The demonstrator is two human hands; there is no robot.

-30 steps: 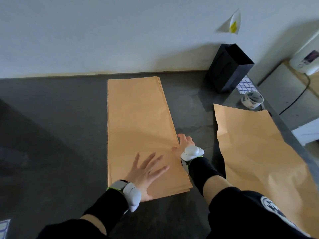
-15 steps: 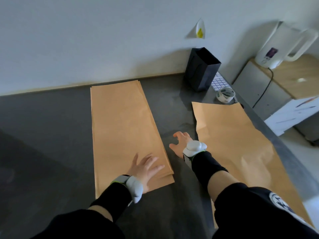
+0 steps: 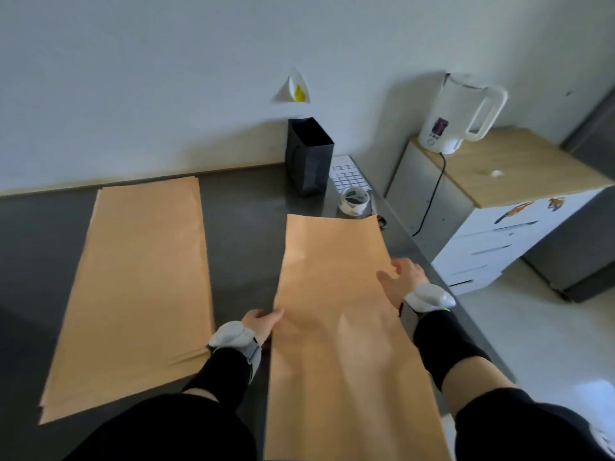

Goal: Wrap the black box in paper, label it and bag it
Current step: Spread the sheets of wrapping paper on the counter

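Paper sheet (image 3: 332, 361), long axis toward the wall (image 3: 166, 78)

The person wears black throughout. Left hand (image 3: 263, 322) and right hand (image 3: 401, 277) are bare. Each wrist carries a rounded white pod-shaped unit: left wrist unit (image 3: 229, 334), right wrist unit (image 3: 429, 296). Each unit has a thin bright-green edge beneath it. A grey strap (image 3: 254, 356) shows on the left side. Behind each unit a close-fitting black cuff covers the lower forearm: left cuff (image 3: 226, 371), right cuff (image 3: 446, 347). Above each cuff a section of forearm is uncovered. Loose black sleeves follow: left sleeve (image 3: 166, 427), right sleeve (image 3: 519, 424). The right sleeve bears a white printed mark (image 3: 603, 439), partly out of view.
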